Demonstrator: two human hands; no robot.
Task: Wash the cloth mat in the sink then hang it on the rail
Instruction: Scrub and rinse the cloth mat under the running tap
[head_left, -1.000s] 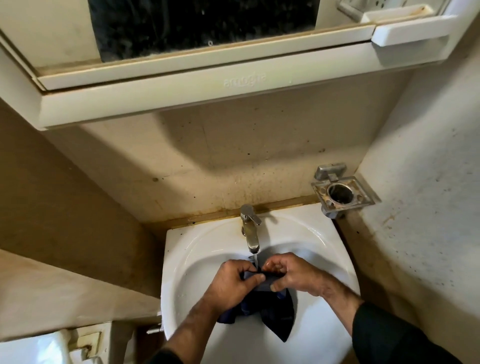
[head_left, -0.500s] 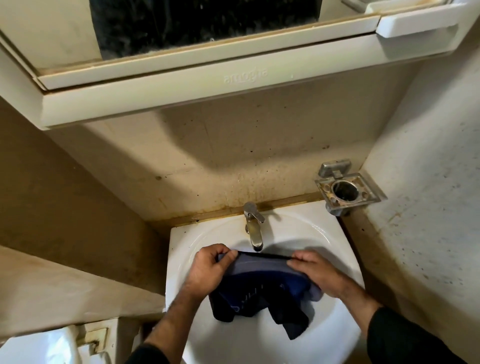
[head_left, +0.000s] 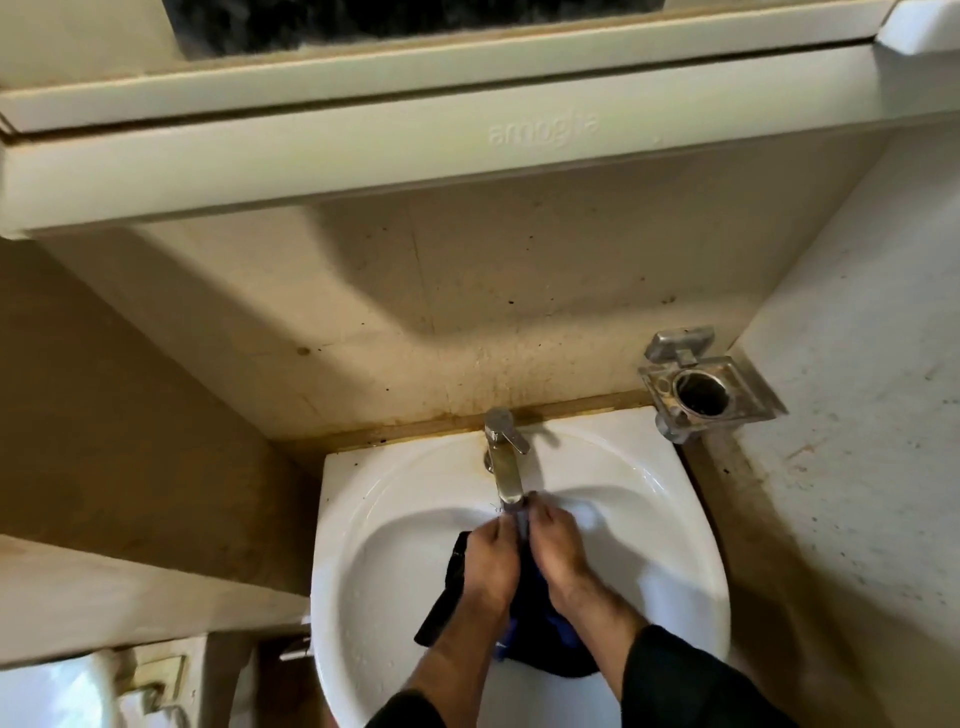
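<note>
Two hands: left hand (head_left: 488, 564) and right hand (head_left: 558, 553) pinch cloth mat (head_left: 540, 644) together | cabinet (head_left: 415, 156) (embossed "amogle")

A stained, speckled beige wall (head_left: 467, 312) rises behind the basin, with a brown grimy strip (head_left: 571, 408) along its foot. A cream cabinet (head_left: 415, 156) with a dark mirror (head_left: 415, 21) juts out overhead and casts a shadow on the wall. A metal holder (head_left: 701, 395) is fixed by the pale, spotted right-hand wall (head_left: 857, 415).
</note>
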